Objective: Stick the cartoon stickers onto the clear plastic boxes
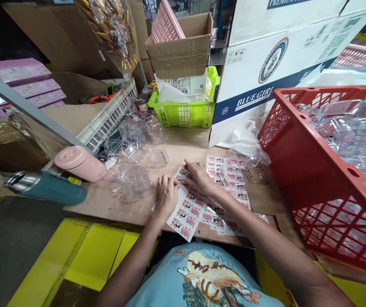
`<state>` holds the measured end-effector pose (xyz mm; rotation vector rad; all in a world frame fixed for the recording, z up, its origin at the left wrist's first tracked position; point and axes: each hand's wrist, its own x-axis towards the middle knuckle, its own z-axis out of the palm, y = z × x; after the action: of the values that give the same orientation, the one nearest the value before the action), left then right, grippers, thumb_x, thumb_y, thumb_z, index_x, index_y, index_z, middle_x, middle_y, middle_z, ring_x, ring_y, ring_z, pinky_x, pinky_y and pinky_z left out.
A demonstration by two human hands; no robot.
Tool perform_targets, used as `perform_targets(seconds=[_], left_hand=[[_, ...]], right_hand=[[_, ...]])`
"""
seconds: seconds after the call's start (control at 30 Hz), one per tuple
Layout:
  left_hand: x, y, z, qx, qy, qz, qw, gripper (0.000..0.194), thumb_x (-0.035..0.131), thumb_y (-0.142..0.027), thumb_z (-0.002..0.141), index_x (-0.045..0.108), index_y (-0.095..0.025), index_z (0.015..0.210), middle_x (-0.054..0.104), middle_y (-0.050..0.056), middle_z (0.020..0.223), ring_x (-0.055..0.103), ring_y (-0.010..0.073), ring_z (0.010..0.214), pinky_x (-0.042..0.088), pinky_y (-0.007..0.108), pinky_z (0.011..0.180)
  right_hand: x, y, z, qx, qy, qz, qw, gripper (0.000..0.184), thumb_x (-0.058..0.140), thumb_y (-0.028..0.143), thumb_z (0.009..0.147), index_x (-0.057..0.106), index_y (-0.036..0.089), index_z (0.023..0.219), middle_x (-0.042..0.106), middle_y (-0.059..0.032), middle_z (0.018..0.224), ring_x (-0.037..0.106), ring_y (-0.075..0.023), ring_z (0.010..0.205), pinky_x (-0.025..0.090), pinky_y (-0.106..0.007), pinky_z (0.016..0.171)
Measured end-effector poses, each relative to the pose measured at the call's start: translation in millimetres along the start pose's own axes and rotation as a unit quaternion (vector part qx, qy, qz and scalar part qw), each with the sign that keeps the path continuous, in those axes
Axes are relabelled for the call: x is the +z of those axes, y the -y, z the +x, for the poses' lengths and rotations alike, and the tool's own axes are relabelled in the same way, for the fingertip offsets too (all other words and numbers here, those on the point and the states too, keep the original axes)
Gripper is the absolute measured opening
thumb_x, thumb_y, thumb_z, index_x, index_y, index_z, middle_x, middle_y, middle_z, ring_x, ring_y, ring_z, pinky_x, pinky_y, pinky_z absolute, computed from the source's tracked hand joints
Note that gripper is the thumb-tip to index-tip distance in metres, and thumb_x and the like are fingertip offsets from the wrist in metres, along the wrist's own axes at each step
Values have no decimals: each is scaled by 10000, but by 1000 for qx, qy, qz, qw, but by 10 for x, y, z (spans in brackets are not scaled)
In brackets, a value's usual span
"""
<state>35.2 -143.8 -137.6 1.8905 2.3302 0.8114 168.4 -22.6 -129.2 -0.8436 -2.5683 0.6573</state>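
Observation:
A white sheet of stickers (pixel 185 211) with small cartoon figures and pink print lies at an angle near the table's front edge. At its upper left edge, my left hand (pixel 166 196) is closed, its fingertips pinching the sheet. My right hand (pixel 200 179) rests across the upper part of the sheet, fingers stretched out and thumb near the left fingertips. Whether a single sticker sits between the fingertips cannot be made out. More sticker sheets (pixel 223 170) lie under and beside my right forearm. Clear plastic containers (pixel 134 179) are heaped left of my left hand.
A red crate (pixel 313 157) of clear plastic containers stands at the right. Behind are a lime-green basket (pixel 183 115) and a white carton (pixel 249 102). A pink tumbler (pixel 80 163) and a teal bottle (pixel 55 187) lie on the left edge.

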Motion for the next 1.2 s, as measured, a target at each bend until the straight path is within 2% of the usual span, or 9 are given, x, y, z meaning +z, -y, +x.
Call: perform_targets(seconds=[0.23, 0.37, 0.5, 0.63, 0.8, 0.93, 1.0, 1.1, 1.2], left_hand=[[-13, 43, 3, -26, -18, 6, 999, 140, 569, -274, 920, 539, -185, 1023, 593, 101, 1036, 546, 261, 1015, 435, 399, 897], [-10, 28, 31, -36, 16, 50, 998, 68, 541, -246, 929, 569, -199, 889, 604, 85, 947, 559, 262, 962, 434, 404, 873], [6, -36, 0, -53, -21, 79, 995, 122, 527, -281, 936, 571, -183, 995, 582, 125, 1055, 539, 297, 1026, 429, 434, 885], [-5, -14, 1, -42, -22, 18, 999, 211, 580, -301, 908, 560, -190, 1086, 588, 113, 1058, 543, 290, 1028, 425, 434, 909], [49, 1, -8, -42, -23, -30, 998, 65, 528, -202, 913, 584, -210, 881, 604, 86, 967, 549, 278, 1003, 424, 430, 894], [-8, -12, -2, -43, -19, -108, 993, 95, 576, -226, 898, 599, -209, 989, 639, 67, 998, 587, 230, 1004, 450, 377, 906], [-114, -18, 37, -79, 16, -230, 970, 227, 657, -274, 853, 607, -189, 1058, 673, 50, 949, 624, 200, 917, 478, 329, 852], [-293, -40, 117, -134, 111, -436, 883, 248, 725, -340, 792, 679, -146, 941, 702, 46, 875, 635, 167, 791, 483, 271, 750], [-367, -71, 166, -167, 167, -532, 813, 261, 756, -365, 758, 720, -130, 865, 719, 46, 853, 623, 139, 728, 464, 232, 682]], right_hand=[[39, 46, 21, 10, -3, -14, 1000, 683, 675, 305, 838, 409, 100, 1432, 574, -194, 1219, 476, -337, 1093, 376, -503, 931], [60, 10, 11, -3, -13, 1, 1000, 696, 696, 278, 818, 412, 91, 1426, 486, -220, 1368, 427, -351, 1192, 344, -526, 991], [55, 9, -30, -27, -17, 29, 999, 672, 657, 237, 841, 392, 93, 1442, 534, -200, 1316, 432, -339, 1175, 354, -525, 1003], [69, 23, -62, -60, -6, 70, 996, 683, 659, 142, 807, 410, 110, 1442, 628, -130, 1082, 502, -291, 1034, 390, -494, 996], [71, -10, -30, -55, -29, 130, 990, 740, 740, 172, 747, 452, 138, 1427, 584, -166, 1195, 506, -314, 1125, 420, -496, 984], [-60, -31, -34, -32, -43, 190, 980, 631, 704, 154, 767, 520, 172, 1371, 652, -106, 1045, 599, -251, 970, 487, -419, 876], [-158, -42, -74, -19, -56, 222, 973, 534, 636, 160, 819, 540, 192, 1343, 654, -59, 951, 617, -190, 856, 507, -350, 799], [-280, -71, -159, 6, -84, 256, 963, 458, 588, 217, 859, 545, 183, 1314, 605, -18, 846, 589, -136, 727, 508, -277, 674], [-340, -80, -260, 31, -114, 261, 958, 406, 583, 248, 864, 561, 169, 1261, 575, -8, 810, 559, -128, 681, 491, -261, 613]])
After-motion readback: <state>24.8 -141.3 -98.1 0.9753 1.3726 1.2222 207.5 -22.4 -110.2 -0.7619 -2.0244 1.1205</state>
